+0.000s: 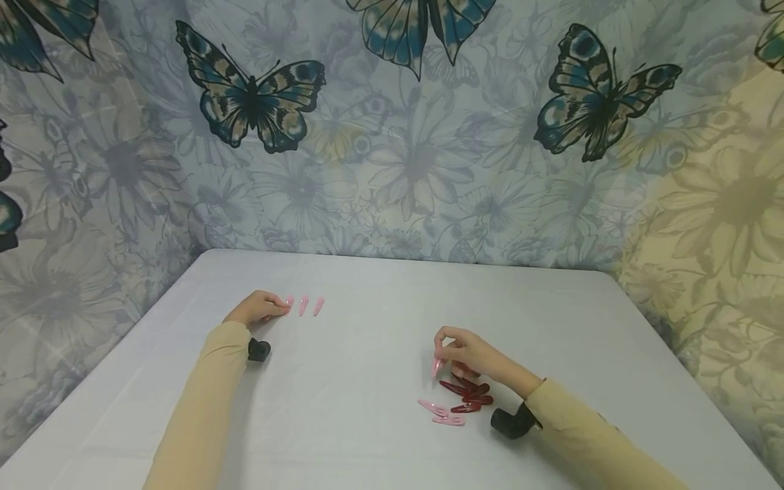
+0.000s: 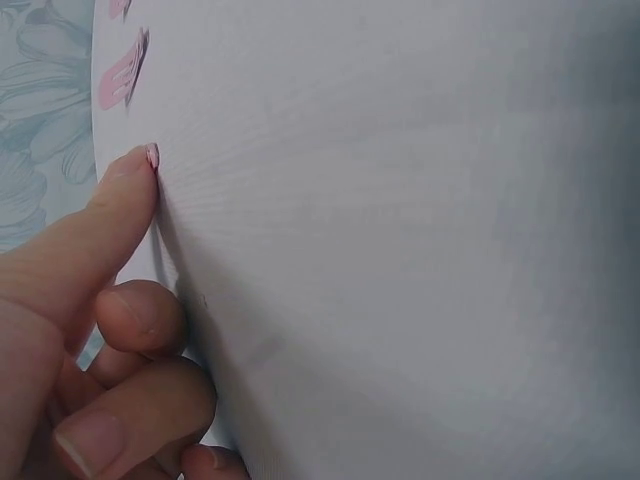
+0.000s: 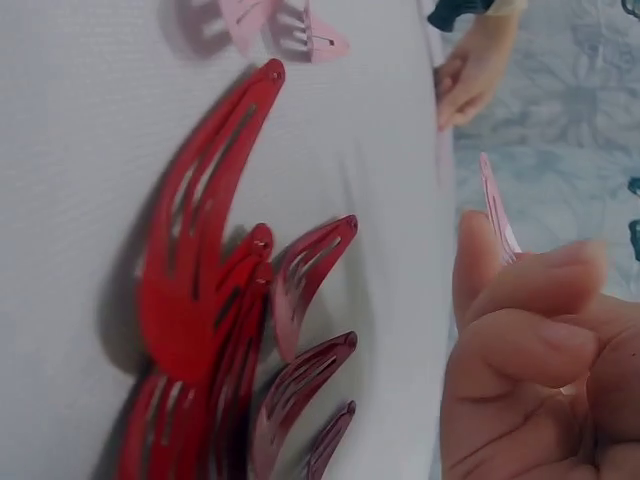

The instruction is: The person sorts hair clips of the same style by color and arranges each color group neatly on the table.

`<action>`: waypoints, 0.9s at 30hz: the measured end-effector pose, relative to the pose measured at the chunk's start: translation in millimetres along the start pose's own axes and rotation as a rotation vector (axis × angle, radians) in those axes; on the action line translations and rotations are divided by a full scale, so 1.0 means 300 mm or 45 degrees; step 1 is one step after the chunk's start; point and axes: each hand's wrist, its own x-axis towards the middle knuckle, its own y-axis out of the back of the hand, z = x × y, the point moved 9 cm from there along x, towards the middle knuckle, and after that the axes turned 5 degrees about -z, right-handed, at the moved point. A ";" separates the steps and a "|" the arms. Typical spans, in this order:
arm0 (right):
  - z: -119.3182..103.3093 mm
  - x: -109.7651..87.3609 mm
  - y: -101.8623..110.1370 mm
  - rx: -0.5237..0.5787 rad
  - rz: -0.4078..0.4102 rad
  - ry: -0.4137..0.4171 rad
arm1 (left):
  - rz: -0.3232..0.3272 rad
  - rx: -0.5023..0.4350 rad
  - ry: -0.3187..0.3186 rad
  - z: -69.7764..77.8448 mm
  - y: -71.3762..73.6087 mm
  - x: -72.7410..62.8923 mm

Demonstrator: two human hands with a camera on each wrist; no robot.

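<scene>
At the left end of a short row of pink snap hair clips, my left hand (image 1: pixel 257 307) touches the leftmost pink clip (image 1: pixel 290 300) with an extended fingertip (image 2: pixel 128 170); its other fingers are bent underneath. Two more pink clips, the middle one (image 1: pixel 303 305) and the right one (image 1: pixel 319 306), lie beside it. My right hand (image 1: pixel 468 352) pinches another pink hair clip (image 3: pixel 495 205) between thumb and finger, raised off the table. Below that hand is a loose pile of dark red hair clips (image 3: pixel 180 320), with a few pink clips (image 1: pixel 449 421) near it.
A white cloth covers the table (image 1: pixel 355 408). Patterned butterfly fabric (image 1: pixel 416 190) rises behind it and at both sides. A black wrist device is on the left wrist (image 1: pixel 259 350), another on the right wrist (image 1: pixel 513 422).
</scene>
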 end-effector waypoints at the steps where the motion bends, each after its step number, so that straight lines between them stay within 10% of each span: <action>1: 0.001 0.004 0.003 0.020 0.001 -0.007 | -0.003 -0.009 -0.002 -0.001 -0.001 0.001; 9: -0.002 0.043 0.056 0.047 0.063 -0.057 | 0.021 0.025 0.007 -0.028 0.011 0.012; 20: -0.026 0.092 0.078 -0.071 -0.121 -0.136 | 0.022 -0.001 -0.003 -0.011 0.011 0.014; 27: -0.046 0.155 0.095 -0.046 -0.024 -0.146 | 0.040 0.016 0.004 -0.011 0.010 0.012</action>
